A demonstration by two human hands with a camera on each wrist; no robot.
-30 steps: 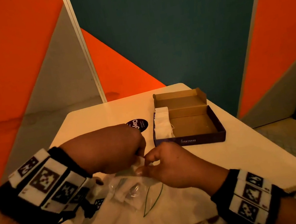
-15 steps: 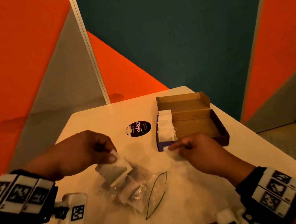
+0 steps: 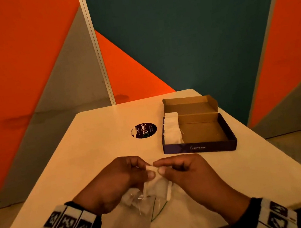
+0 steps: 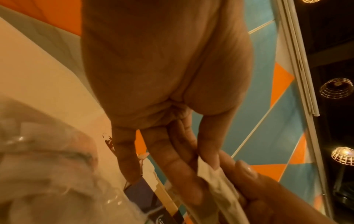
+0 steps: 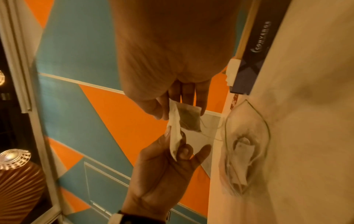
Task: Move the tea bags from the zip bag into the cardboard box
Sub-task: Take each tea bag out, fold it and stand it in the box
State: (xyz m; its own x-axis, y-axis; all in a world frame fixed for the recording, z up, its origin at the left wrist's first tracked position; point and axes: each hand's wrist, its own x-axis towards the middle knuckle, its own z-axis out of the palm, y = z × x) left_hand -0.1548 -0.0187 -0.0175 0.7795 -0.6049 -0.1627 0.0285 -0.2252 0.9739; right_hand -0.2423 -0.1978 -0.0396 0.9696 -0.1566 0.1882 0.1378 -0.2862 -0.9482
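Both hands meet over the near part of the table and pinch one white tea bag (image 3: 161, 187) between them. My left hand (image 3: 149, 171) holds its lower end (image 5: 175, 145); my right hand (image 3: 158, 166) holds its upper end, where a second, darker bag (image 5: 189, 119) seems to hang. Under them the clear zip bag (image 3: 140, 207) lies open on the table with more tea bags (image 5: 240, 157) inside. The cardboard box (image 3: 199, 147) stands open at the far right, a row of white tea bags (image 3: 172, 132) along its left side.
A round black sticker (image 3: 144, 130) lies on the cream table (image 3: 92, 151) left of the box. Coloured wall panels stand close behind the table. The table's right edge (image 3: 289, 161) runs near the box and my right wrist.
Half a second ago the hands were apart, the left holding a tea bag over the zip bag and the right near the box front. The right hand has come back and both pinch a tea bag.
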